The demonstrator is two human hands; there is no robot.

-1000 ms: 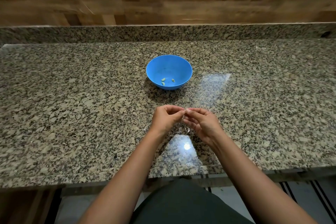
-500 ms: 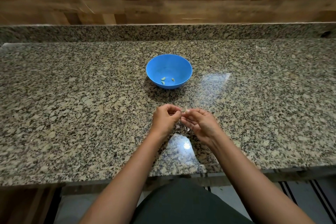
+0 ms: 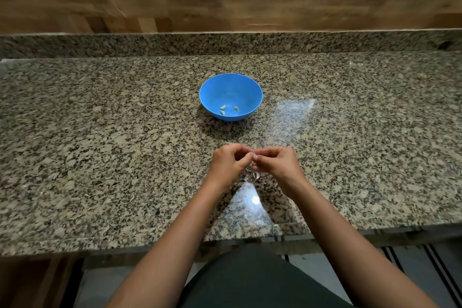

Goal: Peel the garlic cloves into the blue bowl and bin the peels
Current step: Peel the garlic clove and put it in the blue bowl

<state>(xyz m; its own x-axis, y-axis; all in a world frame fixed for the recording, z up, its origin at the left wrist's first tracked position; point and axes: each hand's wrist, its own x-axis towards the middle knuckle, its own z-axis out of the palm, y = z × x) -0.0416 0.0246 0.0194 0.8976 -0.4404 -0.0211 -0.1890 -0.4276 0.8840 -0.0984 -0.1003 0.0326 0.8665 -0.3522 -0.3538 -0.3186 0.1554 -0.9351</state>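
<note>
- Left hand & right hand stay pinched together on a clove, hidden by fingers; barely moved since 1 s ago.
- Blue bowl holds 3 peeled cloves; peels lie under hands.
- Peeling ongoing, binning not begun.

The bowl stands on the counter, near its middle and toward the back wall. Three garlic cloves lie in its bottom — two close together at left, one just to the right. In front of the bowl, nearer the counter's front edge, the left hand and right hand meet fingertip to fingertip, with peels on the counter directly beneath them.
</note>
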